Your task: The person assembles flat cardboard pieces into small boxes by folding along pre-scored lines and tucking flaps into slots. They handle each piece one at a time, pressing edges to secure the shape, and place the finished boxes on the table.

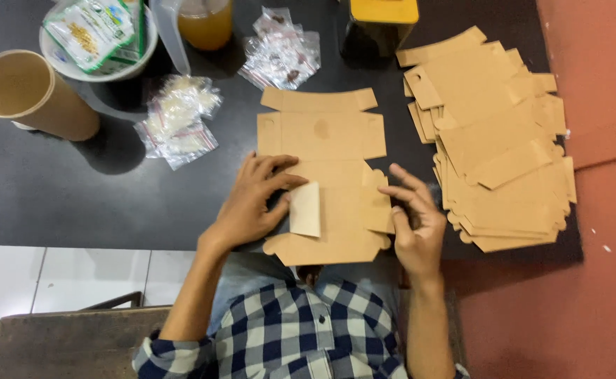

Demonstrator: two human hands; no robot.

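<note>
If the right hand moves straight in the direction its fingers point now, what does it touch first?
The right hand points up and to the left, so it would probably first meet the flat cardboard box blank that it already touches at the edge. The left hand lies further left.

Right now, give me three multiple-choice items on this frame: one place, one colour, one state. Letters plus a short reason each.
1. Where is the stack of flat cardboard blanks relative to the blank being folded?
A. To its right
B. To its left
C. Under it

2. What colour is the table top?
A. White
B. Black
C. Green

3. How does the brown paper tube sit?
A. Lying on its side, open end showing
B. Standing upright with a lid on
C. Crushed flat

Answers:
1 A: the stack lies past the right hand, at the table's right edge.
2 B: the surface is dark under every item.
3 A: its round open mouth faces the camera's left and its wall rests on the table.

The left hand presses a side flap on the blank.
</note>
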